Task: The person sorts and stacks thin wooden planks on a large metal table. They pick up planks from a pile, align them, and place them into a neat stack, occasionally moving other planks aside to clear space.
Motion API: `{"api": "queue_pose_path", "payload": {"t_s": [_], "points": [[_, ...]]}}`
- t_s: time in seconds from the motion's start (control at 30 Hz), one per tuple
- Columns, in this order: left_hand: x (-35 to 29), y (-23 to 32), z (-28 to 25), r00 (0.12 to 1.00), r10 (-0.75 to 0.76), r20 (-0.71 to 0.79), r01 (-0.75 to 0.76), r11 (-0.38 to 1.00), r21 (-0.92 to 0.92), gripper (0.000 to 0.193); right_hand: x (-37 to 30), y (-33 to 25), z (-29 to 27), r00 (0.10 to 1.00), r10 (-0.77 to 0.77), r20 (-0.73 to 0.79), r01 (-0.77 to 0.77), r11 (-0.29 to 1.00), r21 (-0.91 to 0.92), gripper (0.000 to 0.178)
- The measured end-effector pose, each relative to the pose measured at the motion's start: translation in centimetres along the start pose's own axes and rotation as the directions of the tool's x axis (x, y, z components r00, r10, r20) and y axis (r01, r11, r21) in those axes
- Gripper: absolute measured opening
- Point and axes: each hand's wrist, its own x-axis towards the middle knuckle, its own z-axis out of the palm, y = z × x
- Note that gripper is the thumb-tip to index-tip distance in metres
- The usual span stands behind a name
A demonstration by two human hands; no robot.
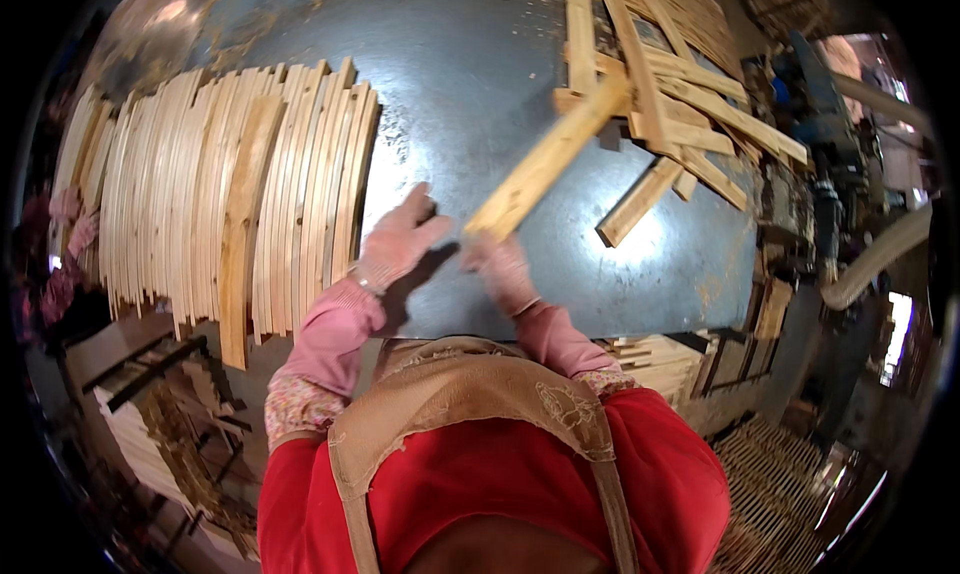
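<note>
My right hand (502, 272), in a pinkish work glove, grips the near end of a wooden slat (550, 159). The slat slants up and away to the right, slightly blurred, its far end by a loose heap of slats (690, 119). My left hand (398, 242), gloved alike, hovers over the metal tabletop (450, 84) with its fingers apart and nothing in them. Just left of it lies a wide row of slats (180, 194) set side by side. One darker slat (250, 194) rests on top of that row and juts past its near edge.
One short slat (640, 202) lies apart at the heap's near side. Machinery with a pale hose (880, 254) stands beyond the table's right side. Stacked wood (660, 369) sits below the front edge, and more timber (150, 444) lies low at left. Another person's gloved hands (75, 224) show at far left.
</note>
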Motion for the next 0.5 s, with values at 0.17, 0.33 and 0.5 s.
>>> {"api": "queue_pose_path", "payload": {"t_s": [0.17,0.33,0.5], "points": [[2.0,2.8,2.2,0.948,-0.260,0.181,0.234,0.960,0.154,0.063,-3.9,2.3,1.0,0.922,0.319,0.218,-0.186,0.861,-0.473,0.050],[-5.9,-4.0,0.5,0.898,0.369,-0.241,-0.077,0.670,0.738,0.045,2.9,0.6,-9.2,0.977,-0.210,-0.017,0.131,0.669,-0.731,0.065],[-9.8,-9.9,0.4,0.838,0.126,-0.531,0.416,0.484,0.770,0.074,14.1,-17.5,-13.4,0.623,-0.774,-0.109,0.052,0.181,-0.982,0.081]]}}
